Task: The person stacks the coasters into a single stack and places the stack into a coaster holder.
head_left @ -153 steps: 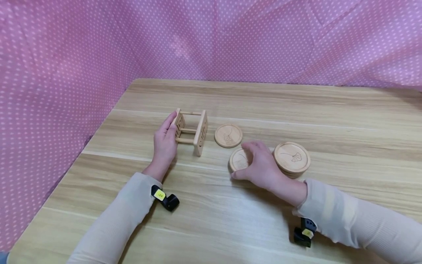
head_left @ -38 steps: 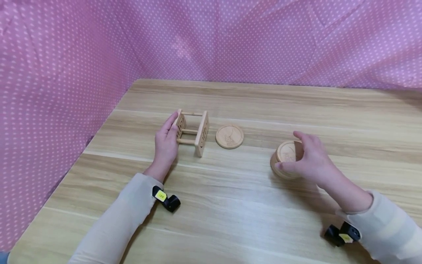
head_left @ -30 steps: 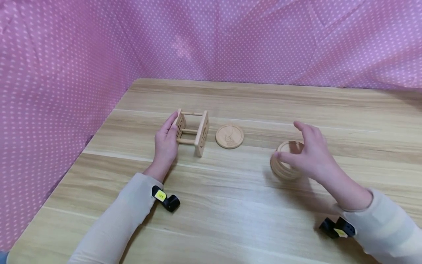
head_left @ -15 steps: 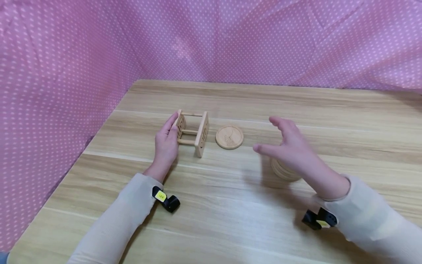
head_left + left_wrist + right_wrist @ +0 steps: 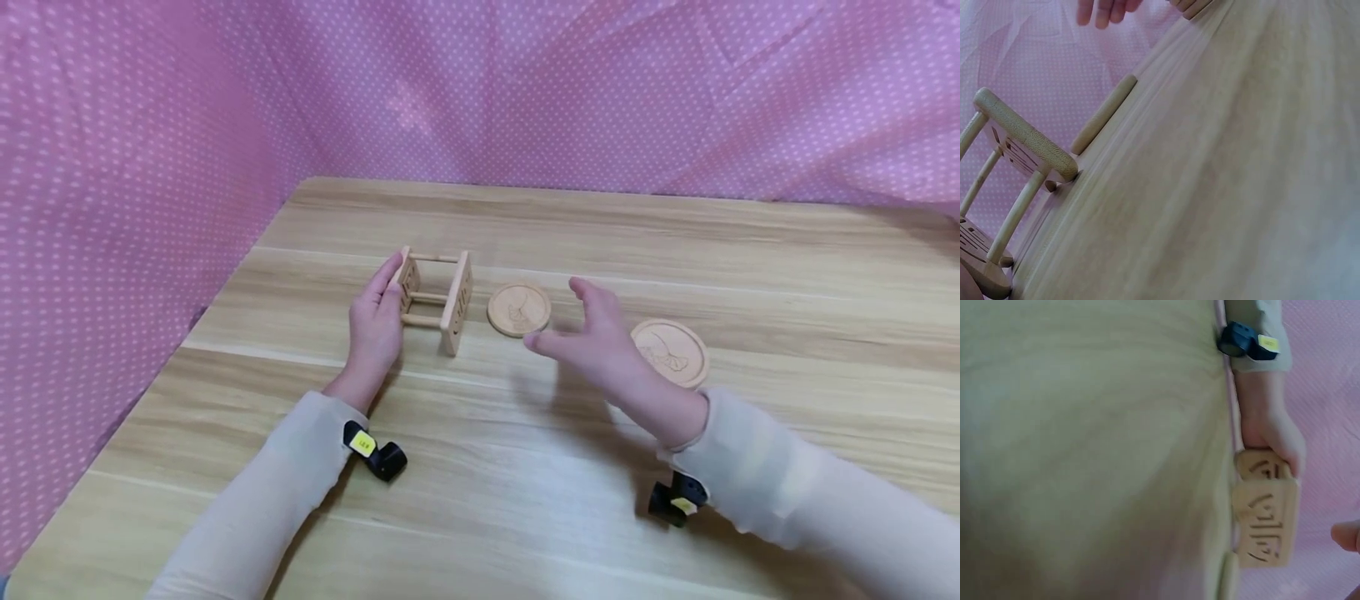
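Note:
In the head view, my left hand (image 5: 375, 329) holds the left end panel of a wooden coaster holder (image 5: 458, 304), two cut-out panels joined by rods. In the right wrist view, the left hand (image 5: 1272, 428) is partly hidden behind the holder (image 5: 1263, 525). One round wooden coaster (image 5: 517, 308), engraved with a leaf, lies flat just right of the holder. My right hand (image 5: 600, 342) hovers beside that coaster, thumb and fingers spread, holding nothing. The thumb tip lies over the coaster's right edge; contact cannot be told. The left wrist view shows the coaster (image 5: 1105, 114) edge-on.
Behind the right hand stands a stack of similar coasters (image 5: 673, 354), partly covered by the wrist. Everything rests on a wood-grain table (image 5: 450, 500). A pink dotted curtain (image 5: 487, 92) hangs along the table's far and left edges.
Earlier, my right hand took a coaster from the table and set it on the right-hand stack. It then let go and moved left toward the single coaster. My left hand has stayed on the holder.

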